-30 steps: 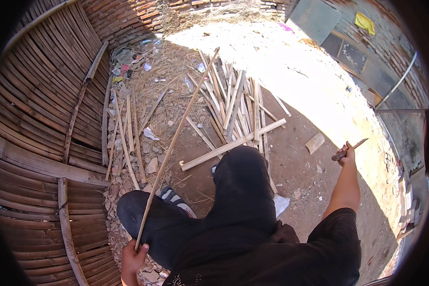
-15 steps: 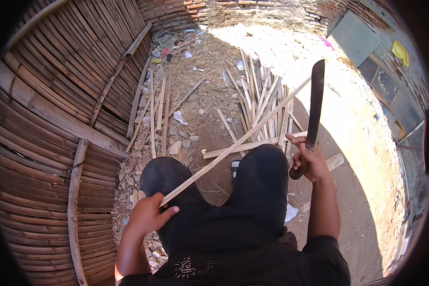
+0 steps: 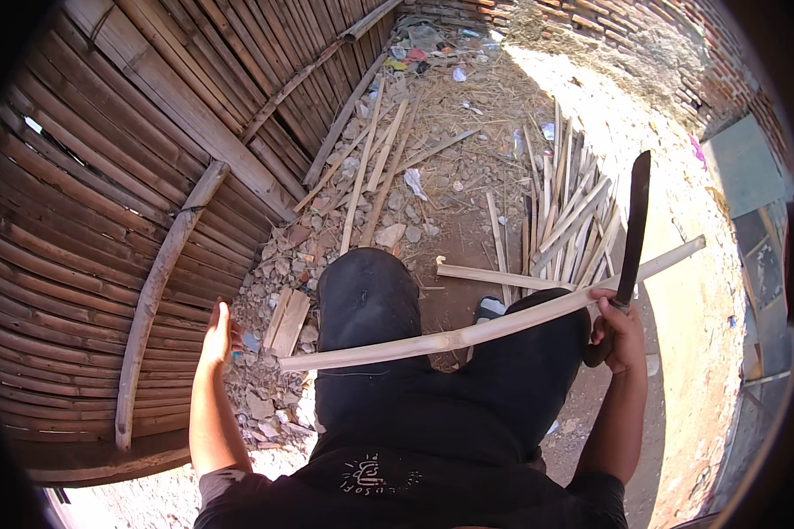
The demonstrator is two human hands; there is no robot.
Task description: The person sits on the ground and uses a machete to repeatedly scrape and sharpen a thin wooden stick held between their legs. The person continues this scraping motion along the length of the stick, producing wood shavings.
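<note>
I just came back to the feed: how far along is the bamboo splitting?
Done: a heap of pale split bamboo slats lies on the dirt ahead. In hand: the right hand holds a long dark machete upright against a long pale bamboo strip across the knees; the left hand is at its near end. Left: that strip looks whole, and more loose slats lie by the woven bamboo wall.

Machete (image 3: 633, 231) handle hidden in right hand (image 3: 616, 333)

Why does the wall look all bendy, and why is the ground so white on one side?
Head view: the fisheye lens curves the bamboo wall toward the rim; harsh sun washes out the ground at right, while the legs and rubble lie in shade; corners are black.
</note>
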